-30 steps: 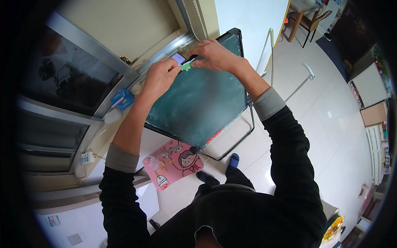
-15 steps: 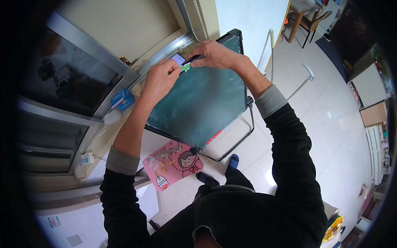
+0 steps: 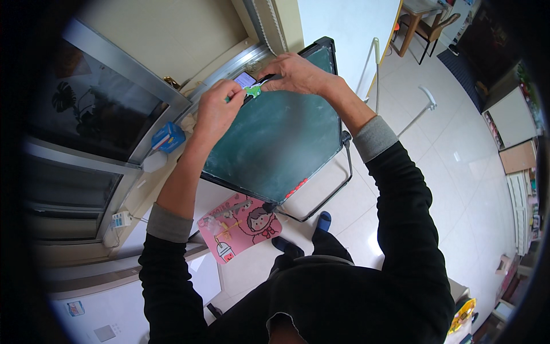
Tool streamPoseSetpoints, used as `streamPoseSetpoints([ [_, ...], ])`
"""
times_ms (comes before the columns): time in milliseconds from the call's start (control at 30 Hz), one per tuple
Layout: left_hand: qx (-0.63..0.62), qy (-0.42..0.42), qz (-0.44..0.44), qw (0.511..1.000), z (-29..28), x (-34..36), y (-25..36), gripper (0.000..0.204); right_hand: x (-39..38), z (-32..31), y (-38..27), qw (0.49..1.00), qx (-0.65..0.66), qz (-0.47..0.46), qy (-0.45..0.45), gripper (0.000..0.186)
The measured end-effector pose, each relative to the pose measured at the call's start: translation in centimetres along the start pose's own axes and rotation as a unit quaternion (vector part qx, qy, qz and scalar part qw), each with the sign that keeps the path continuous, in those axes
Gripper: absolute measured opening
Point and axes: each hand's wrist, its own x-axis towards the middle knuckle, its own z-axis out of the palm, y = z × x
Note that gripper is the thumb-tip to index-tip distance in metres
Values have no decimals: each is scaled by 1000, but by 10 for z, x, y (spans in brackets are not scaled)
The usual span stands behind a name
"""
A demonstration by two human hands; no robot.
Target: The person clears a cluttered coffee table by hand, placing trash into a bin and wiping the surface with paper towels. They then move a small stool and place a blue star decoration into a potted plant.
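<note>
Over the far end of a green chalkboard (image 3: 275,143), my two hands are close together. My left hand (image 3: 219,109) is closed, pinching a small flat green piece with a pale edge (image 3: 252,91). My right hand (image 3: 295,74) is curled round a slim dark object (image 3: 267,78), its kind too small to make out, whose tip meets the green piece. Just beyond the hands a lit, purplish screen (image 3: 244,80) lies near the board's far edge.
A row of red magnets (image 3: 297,187) lies on the board's near right edge. The stand's black tube leg (image 3: 332,199) juts out at right. A blue package (image 3: 168,137) sits on the windowsill. Below the board is a pink cartoon-printed mat (image 3: 235,243). A chair (image 3: 438,31) stands far right.
My left hand has moved slightly left, drawing the green piece a little away from my right hand. More of the lit screen shows. My right hand has hardly moved.
</note>
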Motion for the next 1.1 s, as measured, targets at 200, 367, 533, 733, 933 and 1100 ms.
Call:
streamPoseSetpoints([
  [200,-51,54,-68,995,-2,0,2,13,-2,2,1,1000,-9,-3,7,40],
  [367,59,-85,-142,984,-16,0,8,32,-2,1,1,1000,-5,-6,10,39],
  [533,127,-175,-103,971,-17,9,10,38,2,-3,-1,1000,4,-5,-1,38],
  [733,132,-182,-89,970,-9,18,7,34,5,-9,-6,993,38,72,-83,41],
  [933,173,-161,-53,970,-1,18,0,28,2,-8,-7,996,27,55,-62,43],
  [1100,165,-153,-47,973,1,19,-1,27,2,-1,0,999,0,24,-40,43],
])
